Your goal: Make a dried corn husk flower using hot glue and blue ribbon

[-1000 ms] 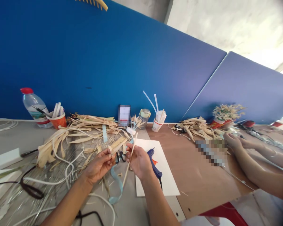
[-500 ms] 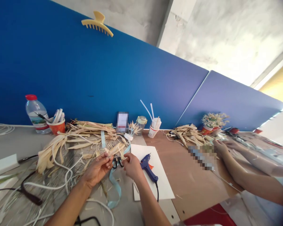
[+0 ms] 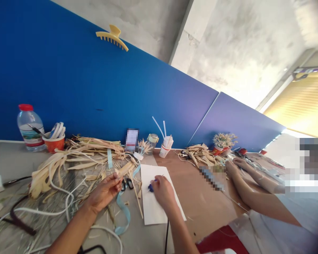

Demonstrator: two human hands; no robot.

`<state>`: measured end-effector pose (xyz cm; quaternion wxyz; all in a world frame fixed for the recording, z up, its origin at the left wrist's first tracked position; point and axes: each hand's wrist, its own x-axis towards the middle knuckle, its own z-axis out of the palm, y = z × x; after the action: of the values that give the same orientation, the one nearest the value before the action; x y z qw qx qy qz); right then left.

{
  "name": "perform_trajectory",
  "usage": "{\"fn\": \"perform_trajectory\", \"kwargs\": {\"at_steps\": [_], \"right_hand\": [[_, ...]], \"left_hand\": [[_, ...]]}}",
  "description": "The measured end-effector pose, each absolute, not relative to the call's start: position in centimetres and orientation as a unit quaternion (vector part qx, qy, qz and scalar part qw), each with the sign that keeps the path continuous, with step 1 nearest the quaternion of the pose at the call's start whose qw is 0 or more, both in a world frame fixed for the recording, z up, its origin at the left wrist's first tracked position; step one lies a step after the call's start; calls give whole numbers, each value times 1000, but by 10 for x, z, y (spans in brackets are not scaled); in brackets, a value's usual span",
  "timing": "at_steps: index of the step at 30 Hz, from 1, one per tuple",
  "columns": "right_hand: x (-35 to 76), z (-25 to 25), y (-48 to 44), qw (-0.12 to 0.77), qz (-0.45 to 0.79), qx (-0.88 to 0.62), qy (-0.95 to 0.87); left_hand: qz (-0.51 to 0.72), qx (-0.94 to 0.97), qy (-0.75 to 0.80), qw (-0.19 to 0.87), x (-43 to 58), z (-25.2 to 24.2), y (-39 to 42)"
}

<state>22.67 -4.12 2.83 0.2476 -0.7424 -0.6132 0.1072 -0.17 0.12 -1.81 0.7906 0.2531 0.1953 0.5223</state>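
My left hand pinches a pale dried leaf strip near the black scissors. My right hand is closed over the blue glue gun, which rests on a white sheet of paper; only the gun's front end shows past my fingers. A thin stick lies on the table between my hands, beside a light blue ribbon.
A heap of dried leaves covers the left table, with white and black cables. A water bottle, an orange cup and a cup of glue sticks stand by the blue partition. A co-worker's arms rest at right.
My right hand has let go of the thin stick, which now lies on the table, and has closed over the glue gun. The camera has turned to the right.
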Motion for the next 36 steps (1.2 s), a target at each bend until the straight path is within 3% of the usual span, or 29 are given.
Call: {"fn": "perform_trajectory", "kwargs": {"at_steps": [7, 13, 16, 18, 21, 25, 29, 36], "right_hand": [[262, 13, -46, 59, 100, -799, -590], [253, 3, -40, 35, 69, -789, -609], [260, 0, -35, 66, 88, -776, -621], [268, 1, -35, 138, 114, -770, -612], [278, 12, -40, 332, 225, -719, -568], [271, 43, -55, 557, 483, -470, -484], [239, 59, -58, 538, 606, -311, -497], [194, 33, -37, 409, 584, -405, -572]], "left_hand": [[523, 260, 181, 791, 0, -17, 0], [524, 260, 177, 791, -2, -22, 2], [528, 255, 178, 790, -3, -23, 3], [531, 250, 177, 790, -3, -22, 3], [531, 243, 176, 792, -3, -21, 2], [533, 239, 176, 792, -3, -19, 3], [544, 237, 175, 785, -6, -20, 3], [562, 235, 191, 769, -9, -21, 3]]}}
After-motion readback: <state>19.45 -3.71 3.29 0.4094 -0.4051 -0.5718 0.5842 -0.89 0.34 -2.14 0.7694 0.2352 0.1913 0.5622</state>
